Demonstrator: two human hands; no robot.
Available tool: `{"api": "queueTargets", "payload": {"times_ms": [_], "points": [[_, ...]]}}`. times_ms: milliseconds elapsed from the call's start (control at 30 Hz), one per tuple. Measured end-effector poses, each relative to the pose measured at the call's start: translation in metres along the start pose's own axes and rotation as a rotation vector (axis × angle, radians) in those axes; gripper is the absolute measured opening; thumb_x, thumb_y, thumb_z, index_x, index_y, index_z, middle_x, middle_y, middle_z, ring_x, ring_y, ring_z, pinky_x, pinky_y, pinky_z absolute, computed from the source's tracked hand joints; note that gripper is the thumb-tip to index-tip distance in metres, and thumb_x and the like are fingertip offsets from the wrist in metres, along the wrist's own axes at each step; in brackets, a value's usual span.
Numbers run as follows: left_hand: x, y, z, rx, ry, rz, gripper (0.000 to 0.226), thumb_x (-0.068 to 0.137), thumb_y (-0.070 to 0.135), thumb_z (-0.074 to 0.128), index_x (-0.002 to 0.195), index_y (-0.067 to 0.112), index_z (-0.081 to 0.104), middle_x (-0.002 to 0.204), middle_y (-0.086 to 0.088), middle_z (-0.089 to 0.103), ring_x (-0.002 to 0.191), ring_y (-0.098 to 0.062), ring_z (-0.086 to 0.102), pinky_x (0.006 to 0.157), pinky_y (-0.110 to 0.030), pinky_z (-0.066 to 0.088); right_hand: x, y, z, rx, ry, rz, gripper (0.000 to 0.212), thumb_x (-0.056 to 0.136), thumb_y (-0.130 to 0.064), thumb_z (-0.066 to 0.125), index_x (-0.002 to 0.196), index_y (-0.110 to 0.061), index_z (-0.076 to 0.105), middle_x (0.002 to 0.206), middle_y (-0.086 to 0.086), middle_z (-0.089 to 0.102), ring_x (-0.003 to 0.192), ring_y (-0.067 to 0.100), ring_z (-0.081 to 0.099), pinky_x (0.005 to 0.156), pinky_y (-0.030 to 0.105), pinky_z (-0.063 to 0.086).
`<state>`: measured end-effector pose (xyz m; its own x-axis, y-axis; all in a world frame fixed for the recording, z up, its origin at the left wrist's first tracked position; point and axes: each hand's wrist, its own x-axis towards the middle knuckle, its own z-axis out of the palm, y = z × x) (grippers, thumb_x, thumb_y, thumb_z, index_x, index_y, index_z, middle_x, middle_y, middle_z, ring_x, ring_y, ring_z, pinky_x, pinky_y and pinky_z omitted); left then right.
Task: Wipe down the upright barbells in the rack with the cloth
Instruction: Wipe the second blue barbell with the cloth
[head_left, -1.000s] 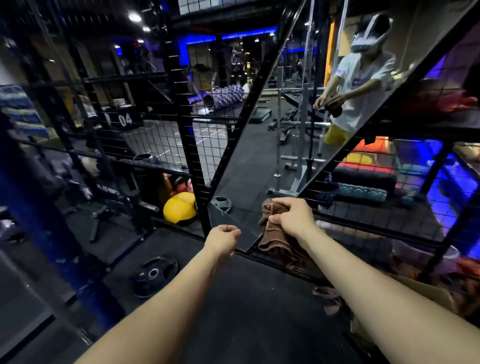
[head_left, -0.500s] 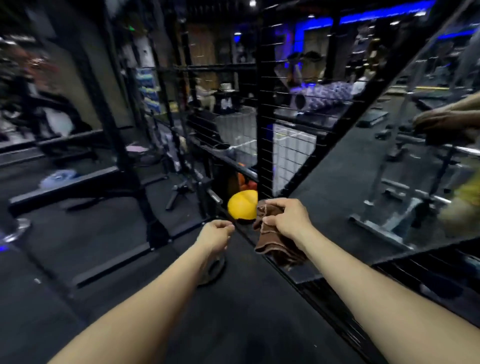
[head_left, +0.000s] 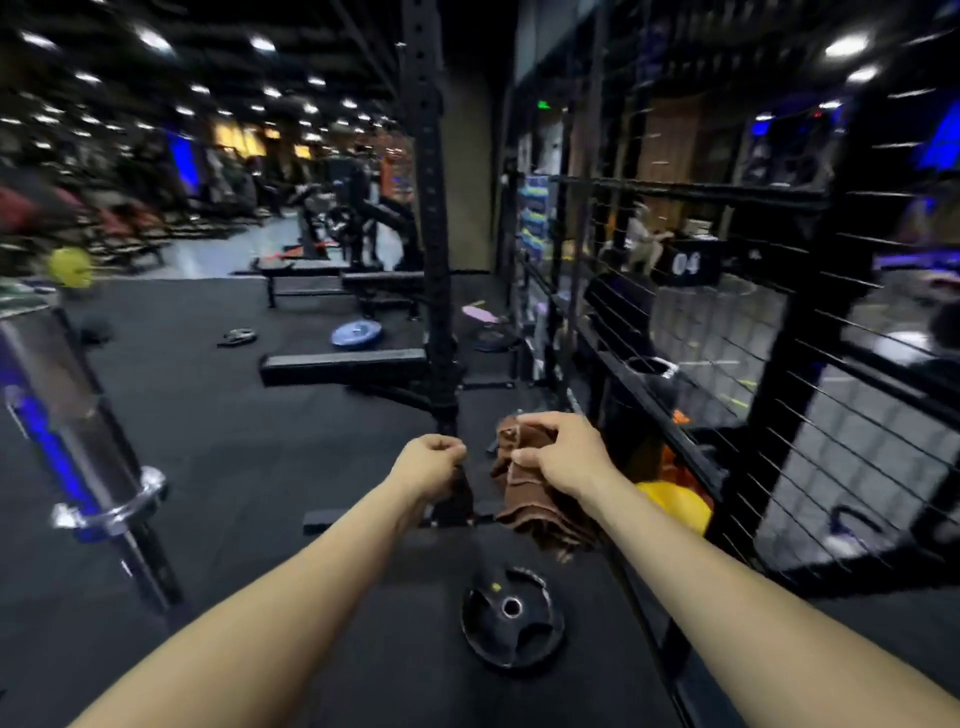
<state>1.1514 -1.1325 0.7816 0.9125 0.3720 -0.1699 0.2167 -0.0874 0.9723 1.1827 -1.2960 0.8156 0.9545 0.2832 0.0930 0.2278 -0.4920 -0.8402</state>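
Both bare arms reach out over the black rubber floor (head_left: 218, 447), hands side by side just below the middle of the frame. The right hand (head_left: 558, 454) has its grip clamped on a brown cloth (head_left: 540, 512), bunched between thumb and fingers, the loose folds hanging down below the wrist. The left hand (head_left: 428, 460) is curled into a loose fist just beside it, grip together, and nothing can be made out inside it; the two hands do not touch. At the left edge of the frame a barbell (head_left: 91, 452) stands tilted, its chrome sleeve and collar catching blue light, well apart from the cloth, and the view is blurred there. Straight below the hands a black weight plate (head_left: 511, 618) lies flat on the floor. A black rack upright (head_left: 434, 218) with a row of holes rises behind the hands in the centre. Along the right side runs a black wire-mesh storage rack (head_left: 779, 364), with a yellow ball (head_left: 675, 506) low beside it, near the right forearm, and a black box marked 04 (head_left: 685, 262) on a shelf higher up. A blue plate (head_left: 357, 332) lies further back on the floor, near flat benches (head_left: 343, 364).
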Motion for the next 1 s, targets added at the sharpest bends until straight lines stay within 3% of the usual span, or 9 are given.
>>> {"api": "queueTargets", "payload": {"times_ms": [167,333,500,667,867,1000], "points": [[0.019,0.014,-0.036,0.014,0.202,-0.015,0.019,0.096,0.008,0.05,0.081,0.014,0.06,0.061,-0.001,0.047,0.049,-0.01,0.042,0.048,-0.02,0.029,0.062,-0.024,0.028,0.078,-0.166,-0.098,0.046,0.074,-0.009,0.08,0.117,-0.017,0.068,0.117,0.002,0.067,0.109,0.016,0.06,0.089,0.022,0.043],[0.0,0.019,-0.069,-0.077,0.45,-0.037,0.024,0.097,0.007,0.047,0.076,0.017,0.056,0.064,0.0,0.044,0.048,-0.006,0.039,0.046,-0.019,0.026,0.093,-0.056,0.062,0.115,-0.405,-0.304,0.044,0.075,-0.005,0.077,0.117,-0.017,0.068,0.108,-0.004,0.067,0.093,0.004,0.054,0.066,0.006,0.036],[-0.058,0.019,-0.089,-0.151,0.786,-0.062,0.024,0.096,0.006,0.047,0.077,0.017,0.055,0.066,-0.001,0.046,0.048,-0.007,0.043,0.045,-0.016,0.025,0.08,-0.091,0.095,0.204,-0.678,-0.441,0.043,0.073,-0.006,0.079,0.114,-0.018,0.07,0.109,-0.002,0.07,0.098,0.011,0.063,0.09,0.02,0.045],[-0.137,0.025,-0.106,-0.125,1.08,-0.078,0.019,0.093,0.006,0.052,0.08,0.018,0.06,0.065,-0.001,0.051,0.042,-0.002,0.047,0.045,-0.016,0.028,0.031,-0.138,0.118,0.311,-0.91,-0.61,0.04,0.071,-0.004,0.079,0.108,-0.016,0.072,0.103,0.0,0.072,0.094,0.01,0.065,0.094,0.024,0.048],[-0.239,0.074,-0.135,0.113,1.365,-0.036,0.013,0.092,0.003,0.053,0.101,0.005,0.062,0.07,-0.003,0.057,0.049,-0.007,0.049,0.042,-0.015,0.037,-0.037,-0.222,0.13,0.455,-1.029,-0.816,0.038,0.067,-0.007,0.082,0.104,-0.017,0.074,0.1,0.002,0.073,0.097,0.017,0.067,0.095,0.034,0.05],[-0.296,0.144,-0.158,0.53,1.537,0.059,0.017,0.091,0.009,0.056,0.105,0.013,0.066,0.1,-0.007,0.07,0.086,-0.023,0.065,0.069,-0.022,0.049,-0.072,-0.301,0.116,0.657,-1.047,-0.944,0.036,0.071,-0.001,0.078,0.106,-0.009,0.072,0.105,0.008,0.072,0.094,0.016,0.064,0.097,0.036,0.049]]}}
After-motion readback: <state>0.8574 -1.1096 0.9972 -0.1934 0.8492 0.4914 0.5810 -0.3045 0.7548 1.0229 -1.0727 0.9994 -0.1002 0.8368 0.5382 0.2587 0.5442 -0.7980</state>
